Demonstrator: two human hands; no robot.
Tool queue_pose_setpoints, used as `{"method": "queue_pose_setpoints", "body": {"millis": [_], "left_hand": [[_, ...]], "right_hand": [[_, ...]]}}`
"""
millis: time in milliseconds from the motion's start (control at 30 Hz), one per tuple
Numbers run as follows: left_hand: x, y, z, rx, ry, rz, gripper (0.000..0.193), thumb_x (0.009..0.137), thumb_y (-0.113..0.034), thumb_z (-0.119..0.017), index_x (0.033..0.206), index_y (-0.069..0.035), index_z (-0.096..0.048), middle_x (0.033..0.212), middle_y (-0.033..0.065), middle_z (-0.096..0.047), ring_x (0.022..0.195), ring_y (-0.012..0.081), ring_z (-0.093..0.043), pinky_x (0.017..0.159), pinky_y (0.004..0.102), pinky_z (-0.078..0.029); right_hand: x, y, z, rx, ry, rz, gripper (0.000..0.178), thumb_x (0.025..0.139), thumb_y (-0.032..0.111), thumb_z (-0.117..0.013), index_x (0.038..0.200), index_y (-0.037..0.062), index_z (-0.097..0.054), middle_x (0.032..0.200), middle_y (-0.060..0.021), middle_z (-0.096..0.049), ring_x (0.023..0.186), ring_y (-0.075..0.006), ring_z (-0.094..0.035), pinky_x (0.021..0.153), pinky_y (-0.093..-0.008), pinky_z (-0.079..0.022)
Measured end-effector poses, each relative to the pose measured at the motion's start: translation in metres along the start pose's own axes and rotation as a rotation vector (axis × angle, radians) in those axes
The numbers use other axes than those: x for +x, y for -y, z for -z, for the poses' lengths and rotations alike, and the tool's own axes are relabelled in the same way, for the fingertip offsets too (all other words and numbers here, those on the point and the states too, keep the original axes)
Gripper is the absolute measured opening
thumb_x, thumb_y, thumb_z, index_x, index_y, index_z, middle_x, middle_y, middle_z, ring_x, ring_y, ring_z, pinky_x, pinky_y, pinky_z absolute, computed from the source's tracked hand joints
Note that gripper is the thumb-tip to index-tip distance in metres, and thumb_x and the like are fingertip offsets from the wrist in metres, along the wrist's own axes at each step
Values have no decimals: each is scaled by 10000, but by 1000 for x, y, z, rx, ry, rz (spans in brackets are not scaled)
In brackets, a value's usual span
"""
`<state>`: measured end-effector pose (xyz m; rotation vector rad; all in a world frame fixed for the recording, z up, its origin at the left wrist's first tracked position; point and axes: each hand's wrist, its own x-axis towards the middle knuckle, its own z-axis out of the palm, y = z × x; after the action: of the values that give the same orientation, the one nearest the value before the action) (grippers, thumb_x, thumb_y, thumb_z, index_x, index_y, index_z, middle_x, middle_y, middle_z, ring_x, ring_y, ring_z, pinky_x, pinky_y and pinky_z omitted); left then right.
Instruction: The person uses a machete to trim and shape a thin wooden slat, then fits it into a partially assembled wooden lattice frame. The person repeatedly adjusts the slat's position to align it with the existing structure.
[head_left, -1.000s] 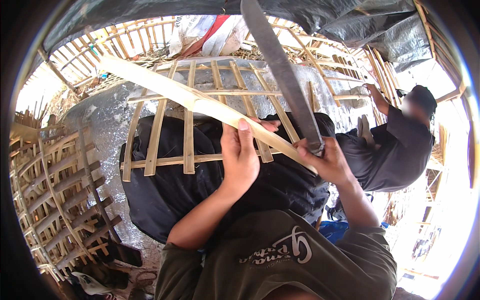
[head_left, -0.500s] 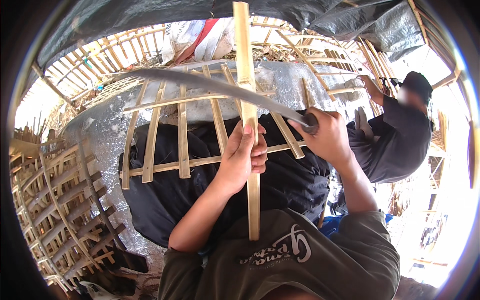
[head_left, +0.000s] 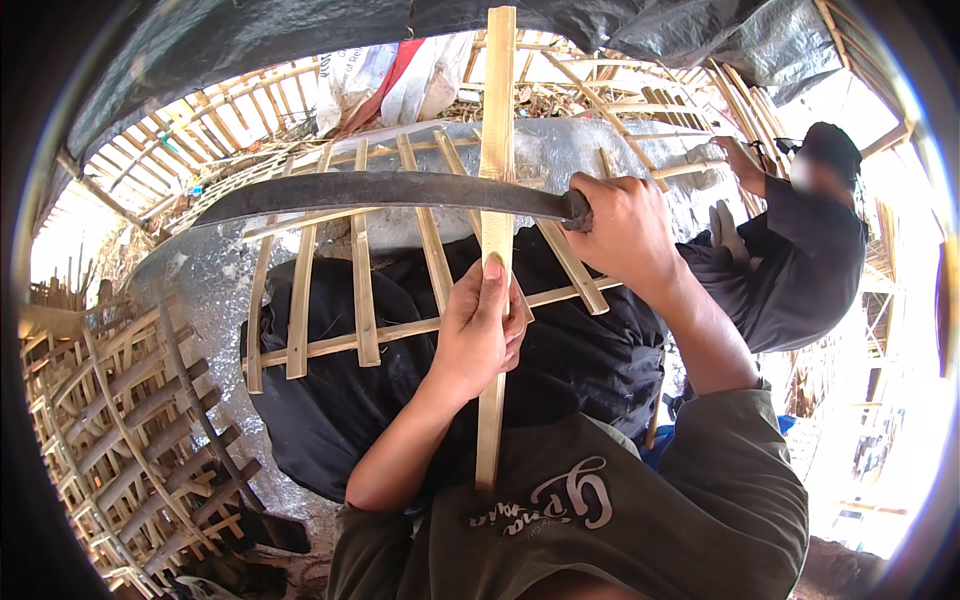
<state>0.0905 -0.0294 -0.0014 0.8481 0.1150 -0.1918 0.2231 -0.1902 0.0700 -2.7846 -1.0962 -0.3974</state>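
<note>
Gripping the bamboo strip (head_left: 498, 120), the left hand (head_left: 474, 328) should sit well below the machete (head_left: 360, 190) clasped by the right hand's (head_left: 625, 228) fingers.

Bright daylight; right side blown out; silver sheeting (head_left: 190, 275) glints; rim distorted.

Lap in black cloth (head_left: 570, 370) carries light slatted frame (head_left: 366, 300): several long strips, joined by crosspieces, near ends over cloth. Far part of frame reaches above silver sheet (head_left: 180, 260), spread over ground; if touching there, cannot tell. Sheet shiny, wrinkled. At left, lattice panels (head_left: 188, 370) beside sheet; lying or leaning, not clear.
</note>
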Motion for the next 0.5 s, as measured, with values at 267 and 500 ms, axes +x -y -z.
{"method": "queue_pose_setpoints", "body": {"millis": [267, 500], "left_hand": [[-1, 1, -4, 97, -38, -33, 450, 1096, -503, -368, 894, -103, -417, 577, -29, -414, 401, 52, -372, 353, 229, -312], [-1, 2, -2, 170, -66, -37, 460, 1098, -496, -367, 880, -97, -431, 569, -25, -410, 391, 57, -365, 342, 236, -301]], "right_hand": [[21, -22, -1, -125, -70, -4, 186, 723, 182, -713, 872, 75, -682, 687, -189, -670, 667, -396, -697, 644, -479, -577], [14, 1, 10, -115, 40, 28, 226, 707, 207, -739, 870, 64, -676, 691, -178, -677, 678, -386, -709, 639, -472, -583]]}}
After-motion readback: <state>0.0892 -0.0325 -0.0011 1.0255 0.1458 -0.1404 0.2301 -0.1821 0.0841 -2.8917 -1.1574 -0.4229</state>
